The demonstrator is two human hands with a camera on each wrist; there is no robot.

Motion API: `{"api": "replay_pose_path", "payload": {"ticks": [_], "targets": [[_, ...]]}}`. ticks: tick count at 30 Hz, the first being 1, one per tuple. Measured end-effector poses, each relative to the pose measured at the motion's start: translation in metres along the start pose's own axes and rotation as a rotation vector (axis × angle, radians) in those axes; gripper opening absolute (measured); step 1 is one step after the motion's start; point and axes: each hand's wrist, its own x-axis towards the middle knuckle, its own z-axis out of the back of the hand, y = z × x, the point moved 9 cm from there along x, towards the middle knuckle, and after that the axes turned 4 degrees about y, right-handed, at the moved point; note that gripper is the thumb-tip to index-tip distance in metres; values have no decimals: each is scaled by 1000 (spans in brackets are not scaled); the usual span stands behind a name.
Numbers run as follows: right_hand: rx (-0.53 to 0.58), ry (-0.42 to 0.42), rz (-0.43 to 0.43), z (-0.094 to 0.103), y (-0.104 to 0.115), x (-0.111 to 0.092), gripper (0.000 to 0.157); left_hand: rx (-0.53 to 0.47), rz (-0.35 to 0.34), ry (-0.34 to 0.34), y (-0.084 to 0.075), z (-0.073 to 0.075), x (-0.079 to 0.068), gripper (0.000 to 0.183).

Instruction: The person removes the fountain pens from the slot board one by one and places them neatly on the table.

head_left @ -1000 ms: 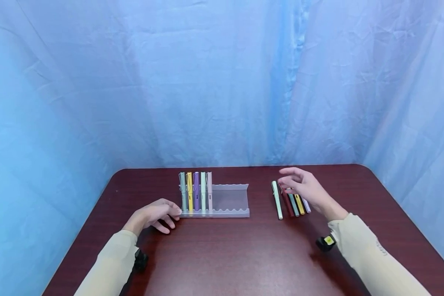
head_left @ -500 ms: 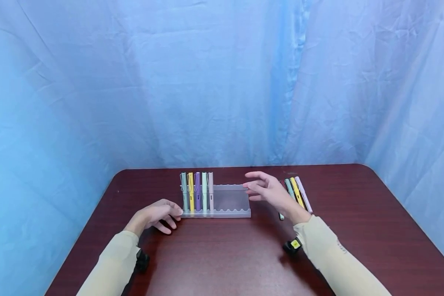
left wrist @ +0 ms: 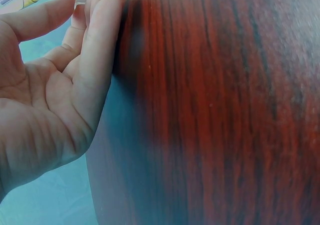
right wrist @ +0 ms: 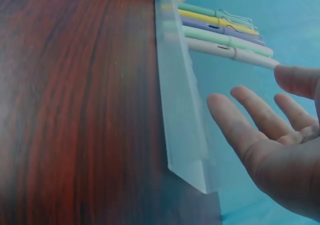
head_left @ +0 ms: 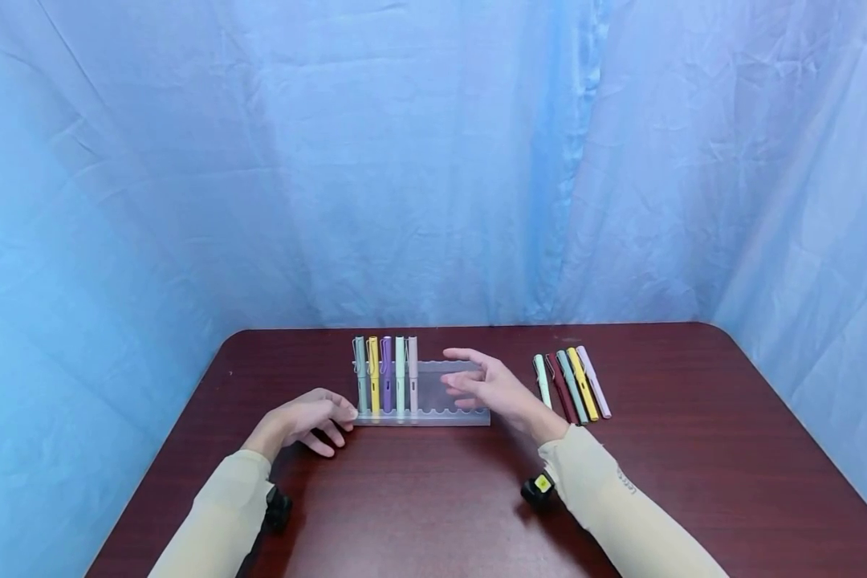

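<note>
A clear pen rack [head_left: 448,418] with scalloped edges stands on the table. Side by side in its left half are several capped pens: grey-green [head_left: 362,385], yellow [head_left: 374,385], purple [head_left: 386,385], mint [head_left: 400,385] and pale pink [head_left: 413,385]. With its fingertips, my left hand [head_left: 309,416] holds the rack's left front corner; the exact contact is partly hidden in the left wrist view. My right hand [head_left: 494,389] hovers over the rack's right end, fingers spread and holding nothing. The right wrist view shows that hand [right wrist: 280,150] beside the rack [right wrist: 182,95], apart from the pale pink pen [right wrist: 235,52].
Right of the rack lie several loose pens: mint [head_left: 542,380], dark red [head_left: 563,393], grey-green [head_left: 572,385], yellow [head_left: 584,385] and lilac [head_left: 594,381]. The dark red-brown wooden table [head_left: 433,498] ends at a blue curtain [head_left: 419,177].
My right hand has moved left from above the loose pens to the rack's right end, uncovering those pens. The rack has shifted very slightly right; my left hand stays at its corner.
</note>
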Motion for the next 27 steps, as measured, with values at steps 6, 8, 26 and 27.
{"api": "replay_pose_path", "payload": {"ticks": [6,8,26,27], "targets": [[40,6,-11,-13,-5,9,53,4,-2,1,1,0,0,23],[49,4,-19,-15,-7,12,54,7,-3,1,1,0,0,23],[86,-106,77,-32,-21,38,70,13,0,6,2,1,1,24],[81,-114,87,-33,-22,38,70,8,2,8,2,1,2,24]]}}
